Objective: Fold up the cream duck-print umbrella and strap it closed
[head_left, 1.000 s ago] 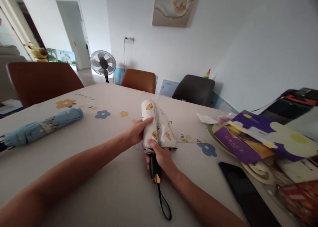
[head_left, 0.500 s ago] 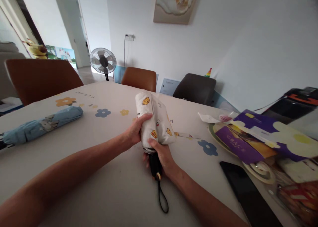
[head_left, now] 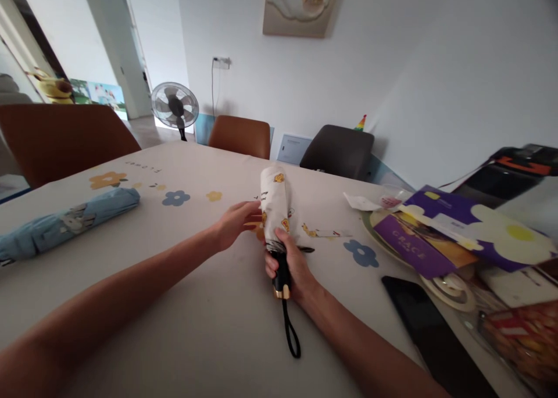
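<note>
My right hand (head_left: 291,265) grips the black handle of a folded white umbrella (head_left: 275,209) printed with small yellow figures, holding it tilted up off the table. A black wrist strap (head_left: 290,334) hangs from the handle's gold end onto the table. My left hand (head_left: 238,222) is just left of the canopy, fingers loosely stretched toward it and holding nothing. A thin strap tab sticks out to the right near the canopy's base.
A folded blue umbrella (head_left: 65,222) lies at the far left of the flower-print tablecloth (head_left: 183,305). A black phone (head_left: 429,331), purple boxes (head_left: 440,229) and a plate crowd the right. Brown chairs (head_left: 65,139) and a fan (head_left: 175,106) stand behind.
My left hand has let go of the canopy and drawn slightly left. The umbrella now looks rolled tighter and narrower, and sits a little further right in my right hand.
</note>
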The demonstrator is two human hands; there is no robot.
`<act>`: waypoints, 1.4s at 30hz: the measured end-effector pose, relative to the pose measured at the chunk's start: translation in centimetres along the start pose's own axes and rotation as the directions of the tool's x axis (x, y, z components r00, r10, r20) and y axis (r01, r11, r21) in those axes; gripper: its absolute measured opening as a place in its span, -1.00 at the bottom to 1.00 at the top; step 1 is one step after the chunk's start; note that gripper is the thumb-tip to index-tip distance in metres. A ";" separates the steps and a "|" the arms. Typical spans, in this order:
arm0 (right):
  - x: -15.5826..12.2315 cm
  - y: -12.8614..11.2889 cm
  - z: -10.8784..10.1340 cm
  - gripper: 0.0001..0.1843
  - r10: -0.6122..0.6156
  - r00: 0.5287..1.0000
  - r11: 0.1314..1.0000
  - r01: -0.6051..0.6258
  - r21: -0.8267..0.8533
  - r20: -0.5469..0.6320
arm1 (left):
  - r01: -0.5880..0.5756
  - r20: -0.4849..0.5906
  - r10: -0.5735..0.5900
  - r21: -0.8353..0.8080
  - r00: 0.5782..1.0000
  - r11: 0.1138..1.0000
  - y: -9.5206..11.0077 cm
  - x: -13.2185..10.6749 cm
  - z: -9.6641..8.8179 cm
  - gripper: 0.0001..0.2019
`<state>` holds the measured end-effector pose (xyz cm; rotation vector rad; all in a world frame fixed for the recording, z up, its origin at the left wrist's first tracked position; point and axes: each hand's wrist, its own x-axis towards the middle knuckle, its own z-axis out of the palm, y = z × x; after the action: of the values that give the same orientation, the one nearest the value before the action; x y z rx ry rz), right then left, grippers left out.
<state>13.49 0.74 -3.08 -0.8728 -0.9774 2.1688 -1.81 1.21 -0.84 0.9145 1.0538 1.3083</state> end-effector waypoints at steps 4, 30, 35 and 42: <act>-0.1 0.2 0.2 -0.55 -0.037 0.997 0.996 0.032 -0.077 -0.061 | -0.080 -0.018 0.080 -0.007 0.997 0.997 0.0 -0.8 0.8 -0.71; -0.3 1.9 2.2 -0.78 -0.043 0.986 0.999 0.040 -0.025 -0.162 | -0.215 -0.148 0.419 0.680 0.896 0.701 -0.7 1.5 0.1 -0.49; -0.2 0.7 1.4 -0.79 0.042 0.999 0.994 -0.039 0.106 -0.025 | -0.460 0.227 0.530 0.812 0.817 0.360 1.2 0.2 3.0 -0.76; -0.3 0.9 1.0 -0.80 -0.023 1.000 0.983 0.020 0.184 0.012 | -0.794 0.787 0.112 0.608 0.606 0.024 0.4 4.8 9.9 -0.56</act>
<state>12.69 -0.43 -3.17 -0.7563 -0.7744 2.2089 7.39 6.52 1.97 2.7563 1.0205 0.5491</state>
